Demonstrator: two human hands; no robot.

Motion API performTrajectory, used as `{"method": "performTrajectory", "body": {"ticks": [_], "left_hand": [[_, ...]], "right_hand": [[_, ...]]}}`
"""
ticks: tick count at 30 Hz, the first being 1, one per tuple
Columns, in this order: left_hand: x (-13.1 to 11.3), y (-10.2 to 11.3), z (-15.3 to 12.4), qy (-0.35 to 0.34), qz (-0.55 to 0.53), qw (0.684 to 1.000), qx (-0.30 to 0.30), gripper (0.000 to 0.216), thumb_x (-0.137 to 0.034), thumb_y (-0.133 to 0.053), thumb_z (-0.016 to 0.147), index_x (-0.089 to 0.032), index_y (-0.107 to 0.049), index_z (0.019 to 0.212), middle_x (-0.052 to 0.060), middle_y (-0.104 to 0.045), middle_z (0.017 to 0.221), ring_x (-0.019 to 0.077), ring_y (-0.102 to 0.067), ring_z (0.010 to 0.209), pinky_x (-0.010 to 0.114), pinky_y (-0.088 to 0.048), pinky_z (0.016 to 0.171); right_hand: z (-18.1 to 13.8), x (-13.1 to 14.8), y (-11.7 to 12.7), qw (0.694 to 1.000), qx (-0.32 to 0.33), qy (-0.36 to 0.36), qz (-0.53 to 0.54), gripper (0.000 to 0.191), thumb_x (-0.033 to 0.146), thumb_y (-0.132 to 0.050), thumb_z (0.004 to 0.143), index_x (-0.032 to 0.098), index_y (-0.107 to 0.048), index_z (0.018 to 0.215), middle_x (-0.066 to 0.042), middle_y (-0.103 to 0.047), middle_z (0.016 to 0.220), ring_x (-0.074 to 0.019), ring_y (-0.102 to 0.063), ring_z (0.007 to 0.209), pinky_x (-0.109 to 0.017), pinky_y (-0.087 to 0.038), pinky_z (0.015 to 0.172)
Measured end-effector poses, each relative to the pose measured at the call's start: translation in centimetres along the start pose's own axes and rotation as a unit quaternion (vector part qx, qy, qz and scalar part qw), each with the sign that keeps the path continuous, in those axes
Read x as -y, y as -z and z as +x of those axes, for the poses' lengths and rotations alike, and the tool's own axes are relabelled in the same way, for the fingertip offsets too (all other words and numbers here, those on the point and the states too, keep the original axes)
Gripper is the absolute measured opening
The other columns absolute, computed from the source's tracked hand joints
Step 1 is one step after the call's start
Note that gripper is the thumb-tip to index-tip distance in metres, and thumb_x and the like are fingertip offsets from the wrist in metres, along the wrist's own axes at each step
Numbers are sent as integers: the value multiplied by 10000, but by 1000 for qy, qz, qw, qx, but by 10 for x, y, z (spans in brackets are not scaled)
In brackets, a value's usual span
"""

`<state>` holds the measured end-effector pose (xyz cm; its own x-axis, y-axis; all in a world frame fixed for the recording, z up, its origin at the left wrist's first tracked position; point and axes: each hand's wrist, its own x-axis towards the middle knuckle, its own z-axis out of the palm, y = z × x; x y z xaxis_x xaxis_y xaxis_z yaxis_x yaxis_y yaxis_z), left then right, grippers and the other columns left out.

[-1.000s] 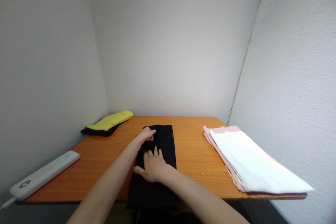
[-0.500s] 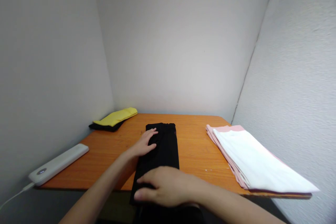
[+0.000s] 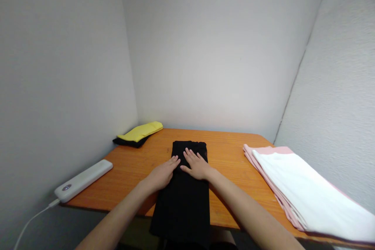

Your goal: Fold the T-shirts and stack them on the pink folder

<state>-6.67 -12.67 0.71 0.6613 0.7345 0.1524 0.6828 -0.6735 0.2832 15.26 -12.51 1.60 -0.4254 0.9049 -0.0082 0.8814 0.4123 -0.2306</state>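
Observation:
A long black folded garment (image 3: 184,203), perhaps trousers, runs from the middle of the table towards me, its near end hanging past the front edge. My left hand (image 3: 164,174) rests at the garment's left edge with its fingers stretched out on the cloth. On the upper part of the same cloth lies my right hand (image 3: 197,165), flat with the fingers spread. Neither hand grips anything. Beneath my palms the fabric is hidden.
The orange wooden table (image 3: 225,146) meets walls around it. A yellow folded cloth (image 3: 142,131) lies on a black cloth (image 3: 131,142) at the back left. A white power bank (image 3: 84,179) with a cable sits left. White cloth (image 3: 307,191) lies over pink cloth (image 3: 284,150) at right.
My right hand has moved from the garment's near end up to its far part, beside my left hand. My left hand has slid slightly towards me. The view has turned a little left.

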Motion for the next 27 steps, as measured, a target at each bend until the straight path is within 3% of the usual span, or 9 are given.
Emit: {"method": "performTrajectory", "body": {"ticks": [6, 12, 15, 18, 22, 24, 27], "left_hand": [[-6, 8, -14, -13, 61, 997, 45, 570, -220, -330, 958, -283, -243, 1518, 57, -155, 1606, 207, -141, 1477, 492, -164, 1192], [-20, 15, -12, -5, 48, 998, 49, 524, -318, -339, 987, -238, -300, 1503, 85, -191, 1595, 219, -156, 1476, 484, -139, 1197], [-19, 27, -28, -41, -3, 998, 36, 530, -425, -315, 1005, -274, -272, 1511, 47, -208, 1595, 188, -178, 1473, 426, -130, 1209], [-16, 38, -52, -81, -27, 994, 65, 594, -520, -370, 976, -321, -230, 1518, 25, -210, 1596, 200, -188, 1471, 413, -136, 1209], [-18, 39, -77, -141, 7, 984, 112, 1010, -669, -676, 719, -310, -194, 1530, 73, -114, 1614, 324, -89, 1479, 510, -114, 1196], [-22, 35, -84, -154, 31, 981, 113, 1155, -600, -792, 615, -306, -160, 1537, 92, -90, 1619, 354, -65, 1477, 543, -123, 1187], [-31, 23, -90, -144, 68, 984, 75, 1018, -344, -793, 679, -325, -220, 1520, 86, -191, 1608, 328, -112, 1479, 540, -170, 1186]], "right_hand": [[3, -12, -6, 999, -17, 26, -9, 839, 711, -207, 932, 150, -111, 1548, -60, -4, 1596, -221, -22, 1473, -446, -27, 1185], [-6, -13, 7, 996, -41, 75, -20, 723, 620, -289, 972, 188, -176, 1541, -54, -73, 1597, -219, -57, 1471, -435, -38, 1186], [-35, -5, 21, 992, -47, 118, -10, 661, 569, -333, 985, 229, -201, 1536, -36, -102, 1598, -212, -56, 1471, -418, -30, 1188], [-78, 1, 29, 989, -1, 145, 29, 611, 559, -357, 987, 303, -217, 1524, -4, -135, 1593, -204, -88, 1468, -418, -46, 1192], [-137, 0, 31, 985, 58, 151, 55, 677, 616, -420, 948, 307, -227, 1519, -20, -125, 1595, -227, -67, 1469, -432, -62, 1195], [-159, -2, 32, 984, 73, 153, 51, 775, 645, -489, 903, 299, -192, 1529, -34, -80, 1600, -240, -44, 1470, -442, -66, 1195], [-183, -4, 30, 982, 82, 168, 21, 970, 600, -657, 799, 267, -133, 1545, -64, -29, 1601, -266, -35, 1469, -468, -59, 1192]]}}
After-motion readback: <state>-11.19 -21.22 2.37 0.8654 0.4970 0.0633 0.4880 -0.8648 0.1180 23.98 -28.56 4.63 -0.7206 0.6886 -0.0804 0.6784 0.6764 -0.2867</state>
